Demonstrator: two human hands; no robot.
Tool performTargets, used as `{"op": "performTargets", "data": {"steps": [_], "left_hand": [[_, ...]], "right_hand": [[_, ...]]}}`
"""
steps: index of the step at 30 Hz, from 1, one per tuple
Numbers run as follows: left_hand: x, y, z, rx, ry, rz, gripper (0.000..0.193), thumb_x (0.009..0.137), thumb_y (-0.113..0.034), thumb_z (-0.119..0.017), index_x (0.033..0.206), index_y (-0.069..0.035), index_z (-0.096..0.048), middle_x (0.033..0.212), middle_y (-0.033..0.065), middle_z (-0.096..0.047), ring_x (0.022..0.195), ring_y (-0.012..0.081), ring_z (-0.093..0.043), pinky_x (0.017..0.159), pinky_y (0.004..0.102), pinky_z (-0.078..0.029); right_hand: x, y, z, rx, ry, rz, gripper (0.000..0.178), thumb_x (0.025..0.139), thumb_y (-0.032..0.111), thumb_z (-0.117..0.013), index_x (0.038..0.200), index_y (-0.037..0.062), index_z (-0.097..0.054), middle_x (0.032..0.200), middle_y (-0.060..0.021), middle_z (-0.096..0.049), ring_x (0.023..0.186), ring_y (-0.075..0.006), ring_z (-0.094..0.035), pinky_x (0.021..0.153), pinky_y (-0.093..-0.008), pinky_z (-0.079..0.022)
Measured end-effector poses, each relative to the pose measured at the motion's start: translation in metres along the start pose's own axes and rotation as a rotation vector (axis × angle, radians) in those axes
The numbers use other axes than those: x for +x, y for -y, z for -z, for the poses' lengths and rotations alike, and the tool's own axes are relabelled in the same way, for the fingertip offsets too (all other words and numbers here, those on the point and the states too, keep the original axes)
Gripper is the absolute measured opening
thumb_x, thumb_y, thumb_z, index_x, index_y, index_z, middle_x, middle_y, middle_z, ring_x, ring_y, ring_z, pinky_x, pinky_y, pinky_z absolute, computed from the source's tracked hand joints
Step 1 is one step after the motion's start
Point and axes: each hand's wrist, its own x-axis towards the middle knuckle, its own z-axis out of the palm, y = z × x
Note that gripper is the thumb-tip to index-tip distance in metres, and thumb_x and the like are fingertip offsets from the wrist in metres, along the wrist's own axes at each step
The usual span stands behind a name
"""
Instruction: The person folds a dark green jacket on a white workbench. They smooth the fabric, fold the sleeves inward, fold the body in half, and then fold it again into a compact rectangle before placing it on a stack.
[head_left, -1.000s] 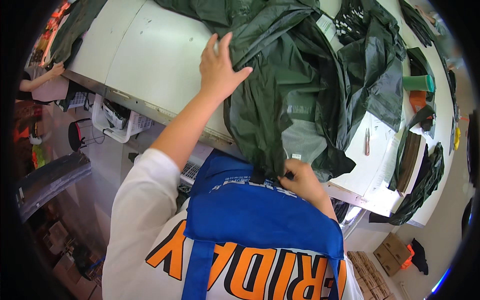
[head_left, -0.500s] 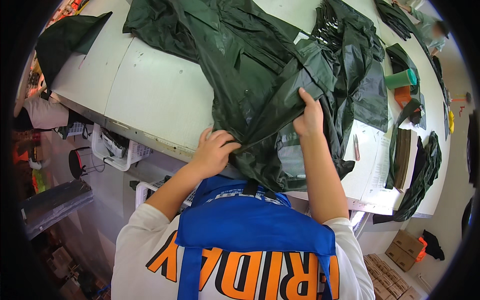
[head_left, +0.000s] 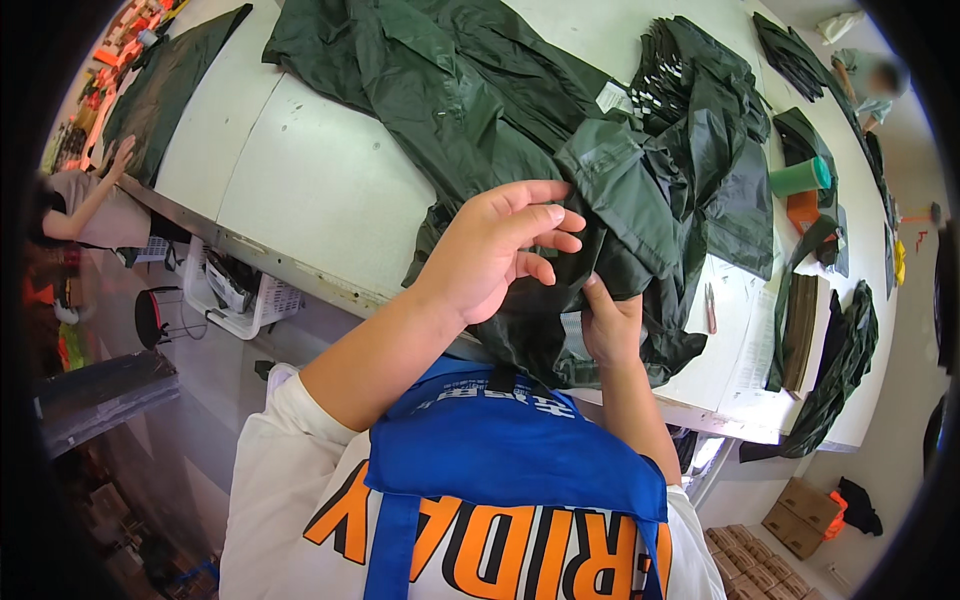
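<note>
A dark green waterproof jacket (head_left: 460, 120), crumpled, lies over the table, its near end bunched at the edge before me. My right hand (head_left: 612, 328) is closed on a fold of it, thumb uppermost; its other fingers are hidden by the cloth. Just left of that, my left hand (head_left: 490, 250) is raised over the jacket with fingers apart and nothing in them. Its index fingertip meets a raised green flap (head_left: 620, 200), though whether it touches cannot be made out. Grey mesh lining (head_left: 575, 335) shows beside my right hand.
Right of the jacket lie more green garments (head_left: 735, 190), small snips (head_left: 711, 308), a green cylinder (head_left: 800, 177) and a cardboard stack (head_left: 806, 335). A white basket (head_left: 265, 305) sits below the table edge. Co-workers stand at the far left (head_left: 85, 210) and far right (head_left: 868, 85).
My left hand has let go of the cloth and risen up and to the right. My right hand has come down nearer to me. The far-left co-worker's cloth now lies flatter.
</note>
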Motion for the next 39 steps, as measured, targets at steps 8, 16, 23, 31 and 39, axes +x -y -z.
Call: {"op": "performTargets", "data": {"steps": [8,16,23,31,39], "left_hand": [[0.007,0.015,-0.006,0.01,-0.098,0.033,0.01,0.089,-0.013,-0.064,0.096,-0.011,-0.058,0.086,-0.0021,-0.06,0.07,0.0094,-0.058,0.046,0.0188,-0.036],[-0.005,0.04,-0.028,-0.2,0.008,0.074,0.008,0.088,-0.007,-0.065,0.09,-0.01,-0.058,0.084,0.0026,-0.066,0.081,0.0168,-0.066,0.058,0.0239,-0.05],[-0.009,0.051,-0.038,-0.223,-0.003,0.022,0.01,0.087,-0.004,-0.066,0.085,-0.009,-0.057,0.087,0.0051,-0.067,0.082,0.0167,-0.067,0.061,0.0248,-0.054],[-0.012,0.059,-0.05,-0.099,0.013,-0.044,0.01,0.089,-0.004,-0.064,0.087,-0.01,-0.056,0.087,0.0059,-0.067,0.084,0.0171,-0.067,0.062,0.0251,-0.055],[-0.016,0.055,-0.05,-0.153,-0.003,-0.029,0.012,0.089,-0.007,-0.065,0.091,-0.007,-0.053,0.084,0.0045,-0.064,0.078,0.0136,-0.065,0.065,0.0256,-0.057]], "right_hand": [[-0.022,0.036,0.048,-0.829,0.205,-0.232,0.063,0.078,0.016,-0.078,0.132,-0.0001,-0.049,0.133,-0.0103,-0.053,0.122,-0.0215,-0.048,0.103,-0.033,-0.036],[-0.006,0.024,0.326,-1.804,-0.698,-0.051,0.029,0.086,0.013,-0.058,0.11,-0.0017,-0.061,0.094,-0.0232,-0.065,0.093,-0.0304,-0.063,0.084,-0.0387,-0.049],[-0.002,0.065,0.212,-0.559,-0.793,0.027,0.014,0.089,0.01,-0.057,0.1,0.002,-0.059,0.07,-0.0041,-0.058,0.054,-0.0086,-0.052,0.044,-0.022,-0.038],[-0.007,0.089,0.004,-0.76,-0.149,0.425,0.028,0.077,0.002,-0.074,0.104,0.0058,-0.069,0.078,-0.001,-0.054,0.065,-0.0072,-0.051,0.058,-0.0214,-0.042],[-0.019,0.088,0.0,-0.298,-0.041,0.226,0.005,0.089,-0.003,-0.058,0.093,-0.0004,-0.059,0.087,-0.0052,-0.054,0.063,-0.0091,-0.057,0.053,-0.019,-0.042]]}}
